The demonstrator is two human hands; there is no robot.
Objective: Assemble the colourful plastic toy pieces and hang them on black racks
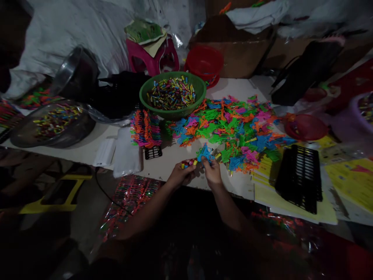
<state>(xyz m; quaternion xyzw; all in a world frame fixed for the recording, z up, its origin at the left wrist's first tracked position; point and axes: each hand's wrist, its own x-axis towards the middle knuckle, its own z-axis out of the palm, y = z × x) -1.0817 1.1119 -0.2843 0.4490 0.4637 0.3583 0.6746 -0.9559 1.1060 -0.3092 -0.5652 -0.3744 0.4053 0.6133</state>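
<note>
Near the table's front edge, my left hand (182,175) is closed around several small coloured cylinders (186,164), red, yellow and blue. Just to its right, my right hand (212,171) pinches a blue plastic piece (204,152). A yellowish cylinder (218,155) shows beside its fingers. The two hands are close together. Behind and to the right spreads a heap of flat green, orange, blue and pink plastic pieces (214,120). A green basin (143,95) full of small coloured cylinders stands beyond the hands.
Stacked coloured pieces (145,130) stand left of the hands, with plastic bags (127,151) beside them. A metal basin (21,132) is at the far left. Black trays (300,179) lie on yellow sheets at the right. Red basins (204,60) and a pink stool (153,60) are behind.
</note>
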